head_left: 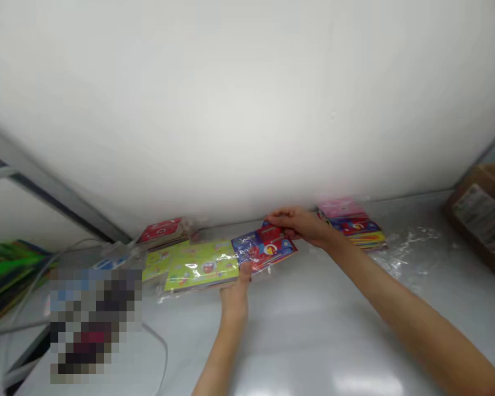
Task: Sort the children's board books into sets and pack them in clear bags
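Near the back of a grey shelf, my left hand (240,281) grips the lower edge of a blue and red booklet (260,250), thumb on top. At its upper right corner, my right hand (299,224) pinches the same booklet. Left of it and touching it lies a yellow-green patterned packet (204,267) in clear plastic, overlapping another yellow-green one. A red-topped stack (163,231) sits behind these. Beyond my right wrist is a pile of colourful booklets (357,225), with a pink one at its back.
A brown cardboard box (482,214) with a white label stands at the right. Crumpled clear plastic (412,253) lies beside the right pile. Green packets (14,275) and a white cable (165,344) are at the left, near a pixelated patch. A white wall rises behind.
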Available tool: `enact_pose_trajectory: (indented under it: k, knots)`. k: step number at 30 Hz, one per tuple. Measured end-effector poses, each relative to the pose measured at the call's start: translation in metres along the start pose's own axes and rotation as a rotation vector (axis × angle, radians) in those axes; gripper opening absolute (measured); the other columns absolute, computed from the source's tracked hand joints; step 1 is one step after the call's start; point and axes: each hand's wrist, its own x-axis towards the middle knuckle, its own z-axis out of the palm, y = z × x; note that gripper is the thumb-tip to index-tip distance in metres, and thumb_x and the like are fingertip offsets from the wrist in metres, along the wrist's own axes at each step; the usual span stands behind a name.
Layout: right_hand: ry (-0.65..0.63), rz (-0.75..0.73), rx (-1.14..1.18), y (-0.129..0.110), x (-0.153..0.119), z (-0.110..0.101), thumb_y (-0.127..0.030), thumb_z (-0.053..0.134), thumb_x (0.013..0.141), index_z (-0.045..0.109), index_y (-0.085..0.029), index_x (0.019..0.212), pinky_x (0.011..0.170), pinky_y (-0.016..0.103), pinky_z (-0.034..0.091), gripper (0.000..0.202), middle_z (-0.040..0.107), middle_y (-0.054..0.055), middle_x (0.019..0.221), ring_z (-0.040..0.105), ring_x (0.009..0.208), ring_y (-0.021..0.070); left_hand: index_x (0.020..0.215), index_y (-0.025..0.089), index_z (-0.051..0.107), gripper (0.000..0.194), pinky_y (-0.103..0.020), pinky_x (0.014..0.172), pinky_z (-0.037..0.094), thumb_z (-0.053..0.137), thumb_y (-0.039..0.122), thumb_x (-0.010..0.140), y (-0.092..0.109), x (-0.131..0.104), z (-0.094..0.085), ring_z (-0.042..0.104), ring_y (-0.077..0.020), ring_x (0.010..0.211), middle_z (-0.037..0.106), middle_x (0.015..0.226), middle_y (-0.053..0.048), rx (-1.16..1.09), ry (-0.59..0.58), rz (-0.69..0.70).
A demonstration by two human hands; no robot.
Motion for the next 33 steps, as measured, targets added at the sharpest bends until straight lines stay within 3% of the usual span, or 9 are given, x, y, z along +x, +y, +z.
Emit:
enact_pose_trajectory:
  k: [5,10,15,20,25,29,33]
  knots:
    - [-0.036,0.073,0.120,0.002,0.001,0.009,-0.041,0.072,0.066,0.058,-0.013,0.078,0.036,0.014,0.017,0.034,0.033,-0.012,0.043,0.024,0.037,0.0009,0.104,0.021,0.064,0.061,-0.041,0.110,0.025,0.070,0.060,0.057,-0.003,0.000,-0.003,0.046,-0.0289,0.123,0.064,0.112,-0.009,-0.039,-0.027,0.035]
    - [0.027,0.056,0.110,-0.001,-0.002,0.016,-0.039,0.071,0.067,0.055,-0.014,0.072,0.034,0.015,0.016,0.030,0.036,-0.011,0.041,0.026,0.035,0.0013,0.100,0.019,0.066,0.062,-0.045,0.107,0.030,0.069,0.063,0.057,-0.008,0.001,-0.005,0.050,-0.0304,0.118,0.068,0.102,-0.010,-0.067,-0.067,0.025]
    - [0.087,0.004,0.055,-0.001,-0.002,0.014,-0.038,0.069,0.069,0.057,-0.015,0.073,0.034,0.015,0.020,0.027,0.039,-0.010,0.041,0.029,0.035,0.0022,0.103,0.022,0.065,0.068,-0.045,0.110,0.025,0.067,0.068,0.054,-0.010,0.001,-0.006,0.046,-0.0310,0.122,0.066,0.107,-0.009,-0.066,-0.093,0.069]
    - [0.169,-0.019,0.032,0.000,-0.002,0.016,-0.036,0.068,0.071,0.059,-0.014,0.073,0.033,0.015,0.023,0.024,0.041,-0.009,0.039,0.031,0.034,0.0027,0.099,0.021,0.067,0.058,-0.045,0.110,0.023,0.071,0.061,0.057,-0.005,0.000,-0.005,0.046,-0.0312,0.122,0.067,0.107,-0.009,0.000,-0.078,0.065]
    - [0.110,0.012,0.056,-0.004,-0.008,0.031,-0.032,0.064,0.076,0.059,-0.014,0.071,0.034,0.015,0.030,0.019,0.045,-0.007,0.038,0.038,0.033,0.0037,0.102,0.020,0.064,0.061,-0.044,0.106,0.030,0.072,0.058,0.056,0.006,-0.003,-0.001,0.051,-0.0303,0.117,0.067,0.106,-0.009,0.024,-0.063,0.061]
    - [-0.002,0.054,0.076,-0.011,-0.015,0.043,-0.025,0.061,0.080,0.061,-0.014,0.085,0.037,0.014,0.038,0.013,0.056,-0.003,0.045,0.050,0.038,0.0061,0.095,0.019,0.065,0.053,-0.045,0.107,0.027,0.073,0.054,0.057,0.006,-0.005,0.001,0.050,-0.0309,0.117,0.068,0.101,-0.009,0.022,-0.053,0.066]
    - [0.020,0.045,0.062,-0.017,-0.020,0.047,-0.025,0.057,0.083,0.058,-0.014,0.089,0.038,0.016,0.042,0.012,0.057,-0.003,0.048,0.055,0.041,0.0081,0.102,0.020,0.063,0.055,-0.043,0.108,0.027,0.073,0.052,0.058,0.005,-0.005,0.001,0.046,-0.0299,0.122,0.066,0.108,-0.008,-0.012,-0.061,0.087]
